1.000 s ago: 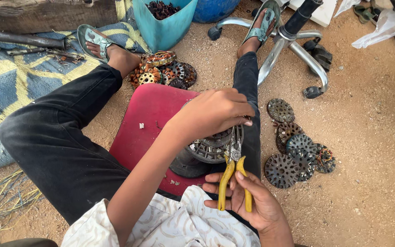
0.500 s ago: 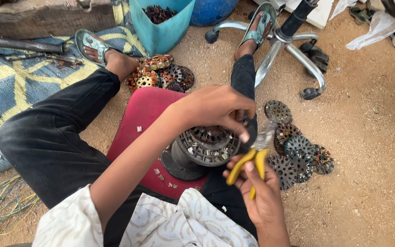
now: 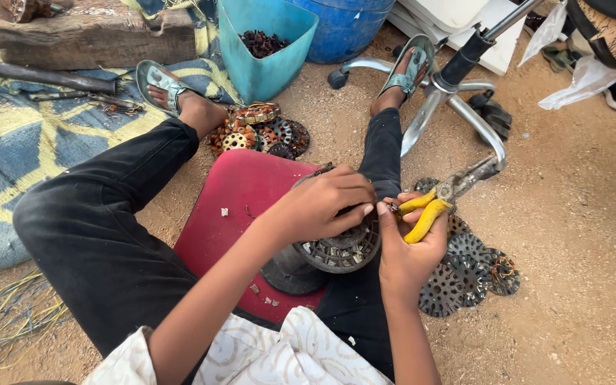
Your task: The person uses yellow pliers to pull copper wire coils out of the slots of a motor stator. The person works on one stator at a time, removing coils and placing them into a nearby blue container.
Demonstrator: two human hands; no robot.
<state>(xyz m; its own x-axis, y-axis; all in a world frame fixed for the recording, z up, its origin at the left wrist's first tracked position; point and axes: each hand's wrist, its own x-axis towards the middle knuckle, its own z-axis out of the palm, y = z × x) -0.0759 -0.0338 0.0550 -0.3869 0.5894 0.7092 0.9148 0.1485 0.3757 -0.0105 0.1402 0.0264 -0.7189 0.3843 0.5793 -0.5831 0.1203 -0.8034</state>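
Note:
My left hand (image 3: 326, 202) rests on top of a round slotted metal motor core (image 3: 340, 247), gripping its upper rim. The core stands on a dark round base on a red seat cushion (image 3: 240, 203) between my legs. My right hand (image 3: 404, 246) holds yellow-handled pliers (image 3: 440, 202), jaws pointing up and to the right, away from the core. The right thumb and fingertips also touch the core's right edge beside the left fingers.
Bare slotted metal discs (image 3: 465, 267) lie on the sand to the right. Copper-wound cores (image 3: 254, 132) are piled ahead, by a teal bin (image 3: 269, 43) of scrap. A chair base (image 3: 458, 107) stands front right. A patterned mat (image 3: 23, 146) and loose wires (image 3: 8, 317) are left.
The pliers have swung from pointing down at the core to pointing up and right. My right hand has risen to the core's right edge. My left hand stays on the core.

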